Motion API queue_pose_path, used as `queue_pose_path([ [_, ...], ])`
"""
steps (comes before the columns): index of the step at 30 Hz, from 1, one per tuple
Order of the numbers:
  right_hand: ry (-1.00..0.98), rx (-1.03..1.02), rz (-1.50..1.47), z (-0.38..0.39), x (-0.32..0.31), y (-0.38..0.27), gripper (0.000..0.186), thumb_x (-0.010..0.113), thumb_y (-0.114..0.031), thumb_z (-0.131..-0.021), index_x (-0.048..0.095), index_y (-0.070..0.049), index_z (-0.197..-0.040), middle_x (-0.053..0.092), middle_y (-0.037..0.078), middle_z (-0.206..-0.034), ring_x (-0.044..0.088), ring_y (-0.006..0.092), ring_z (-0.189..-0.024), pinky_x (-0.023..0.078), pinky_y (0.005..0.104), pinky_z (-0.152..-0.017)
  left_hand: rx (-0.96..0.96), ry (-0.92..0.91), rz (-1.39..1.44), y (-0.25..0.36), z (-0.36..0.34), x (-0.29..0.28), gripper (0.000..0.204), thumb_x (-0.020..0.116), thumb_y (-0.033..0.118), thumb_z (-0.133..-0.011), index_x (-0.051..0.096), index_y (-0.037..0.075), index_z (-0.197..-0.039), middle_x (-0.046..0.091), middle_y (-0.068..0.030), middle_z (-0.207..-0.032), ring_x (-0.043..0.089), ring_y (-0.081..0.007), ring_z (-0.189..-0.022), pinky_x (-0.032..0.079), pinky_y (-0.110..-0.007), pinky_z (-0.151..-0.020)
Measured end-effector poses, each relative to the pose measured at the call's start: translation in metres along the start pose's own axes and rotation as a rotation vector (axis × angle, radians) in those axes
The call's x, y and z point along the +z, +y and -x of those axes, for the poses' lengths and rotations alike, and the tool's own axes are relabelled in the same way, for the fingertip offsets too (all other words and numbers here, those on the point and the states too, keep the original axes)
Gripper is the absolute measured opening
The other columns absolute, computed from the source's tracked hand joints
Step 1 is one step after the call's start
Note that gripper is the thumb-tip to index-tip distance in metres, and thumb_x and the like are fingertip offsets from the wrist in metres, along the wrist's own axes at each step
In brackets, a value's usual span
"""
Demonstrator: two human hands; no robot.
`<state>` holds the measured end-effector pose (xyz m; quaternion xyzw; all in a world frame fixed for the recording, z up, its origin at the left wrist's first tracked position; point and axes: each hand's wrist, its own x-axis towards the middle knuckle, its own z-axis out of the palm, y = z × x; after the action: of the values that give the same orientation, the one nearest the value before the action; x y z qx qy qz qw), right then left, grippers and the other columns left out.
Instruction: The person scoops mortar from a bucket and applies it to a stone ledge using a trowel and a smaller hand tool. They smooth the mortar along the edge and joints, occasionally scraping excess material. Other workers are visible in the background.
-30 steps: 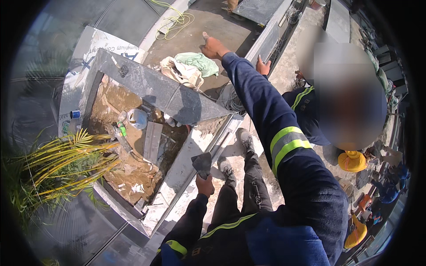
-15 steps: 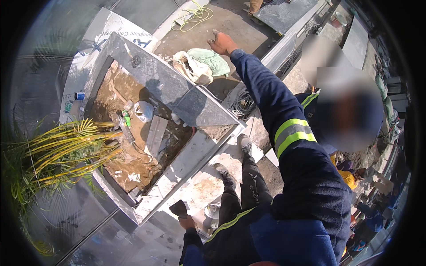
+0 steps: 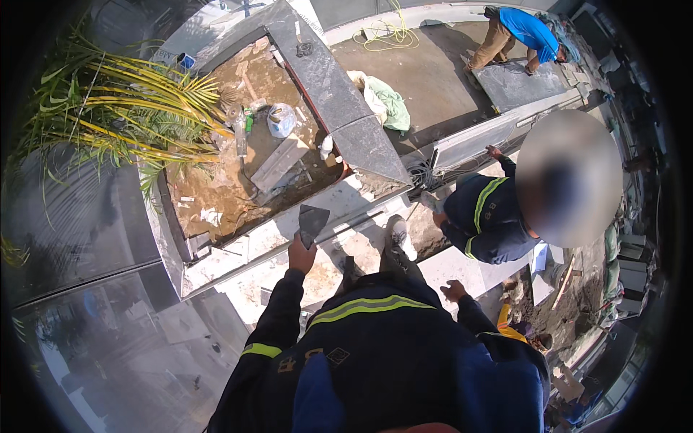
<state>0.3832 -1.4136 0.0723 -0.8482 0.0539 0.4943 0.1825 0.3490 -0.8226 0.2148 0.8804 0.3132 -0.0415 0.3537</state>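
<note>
My left hand (image 3: 301, 255) is closed round the handle of a putty knife (image 3: 313, 222). Its flared dark grey blade points away from me, in front of the planter's pale near wall. Down by my right side hangs my right hand (image 3: 454, 291), fingers loosely apart, with nothing visible in it. Beyond the blade is a stone-edged planter (image 3: 346, 119) holding soil. On that soil lie a board (image 3: 280, 162), a white plastic bag (image 3: 282, 120) and a green bottle (image 3: 249, 123).
A co-worker in a dark reflective jacket (image 3: 485, 216) stands close on the right. Farther back, another person in a blue shirt (image 3: 525, 30) bends over a grey slab (image 3: 521, 85). Palm fronds (image 3: 137, 119) overhang the planter's left side. Sacks (image 3: 386, 101) and a yellow hose (image 3: 386, 35) lie beyond it.
My right arm, stretched out far ahead, has come down to my side. The putty knife in my left hand has come up and forward. My view has shifted, showing the blue-shirted person more fully.
</note>
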Motion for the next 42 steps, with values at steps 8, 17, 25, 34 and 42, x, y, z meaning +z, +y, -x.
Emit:
queue_pose_path([
  [8, 0.368, -0.201, -0.687, 0.018, -0.024, -0.135, 0.035, 0.063, -0.029, -0.098, 0.063, 0.003, -0.112, 0.067, 0.009, -0.085, 0.063, 0.0161, -0.057, 0.045, 0.0276, -0.046, -0.32, -0.178, -0.276, -0.17, 0.062, -0.053, 0.06, 0.077, 0.027, -0.08, 0.049, -0.001, -0.125, 0.07, -0.028, -0.107, 0.067, -0.0446, -0.106, 0.054, -0.051, -0.092],
  [17, 0.306, -0.558, 0.239, -0.02, 0.007, -0.194, 0.058, 0.067, -0.035, -0.089, 0.064, 0.011, -0.124, 0.073, 0.028, -0.1, 0.074, 0.0265, -0.092, 0.058, 0.0387, -0.08, -0.596, 0.085, 0.004, -0.268, 0.142, -0.05, 0.057, 0.082, 0.023, -0.08, 0.05, -0.001, -0.12, 0.068, -0.0276, -0.115, 0.066, -0.0434, -0.11, 0.054, -0.047, -0.093],
  [25, 0.532, -1.013, 0.489, 0.056, -0.038, -0.44, 0.088, 0.072, -0.051, -0.088, 0.039, -0.003, -0.154, 0.052, 0.03, -0.139, 0.052, 0.0466, -0.127, 0.044, 0.0498, -0.107, -0.725, 0.121, -0.019, -0.249, 0.211, 0.009, 0.059, 0.083, 0.025, -0.077, 0.05, -0.001, -0.12, 0.07, -0.0277, -0.11, 0.068, -0.044, -0.106, 0.054, -0.048, -0.093],
  [34, 0.314, -1.178, -0.362, 0.054, -0.156, -0.766, 0.085, 0.068, -0.027, -0.094, 0.023, 0.011, -0.155, 0.057, 0.029, -0.139, 0.057, 0.0317, -0.127, 0.044, 0.0365, -0.106, -0.666, 0.319, 0.219, -0.201, 0.203, 0.049, 0.059, 0.084, 0.025, -0.078, 0.052, 0.0, -0.12, 0.071, -0.0245, -0.106, 0.068, -0.0442, -0.102, 0.054, -0.049, -0.089],
  [42, 0.611, -1.826, -0.235, 0.195, -0.151, -0.68, 0.051, 0.064, -0.017, -0.098, 0.052, -0.005, -0.146, 0.063, 0.02, -0.128, 0.063, 0.0318, -0.116, 0.05, 0.0372, -0.099, -0.888, 0.345, 0.192, -0.213, 0.3, 0.088, 0.066, 0.082, 0.027, -0.076, 0.05, -0.004, -0.124, 0.069, -0.0301, -0.111, 0.066, -0.0472, -0.106, 0.053, -0.051, -0.093],
])
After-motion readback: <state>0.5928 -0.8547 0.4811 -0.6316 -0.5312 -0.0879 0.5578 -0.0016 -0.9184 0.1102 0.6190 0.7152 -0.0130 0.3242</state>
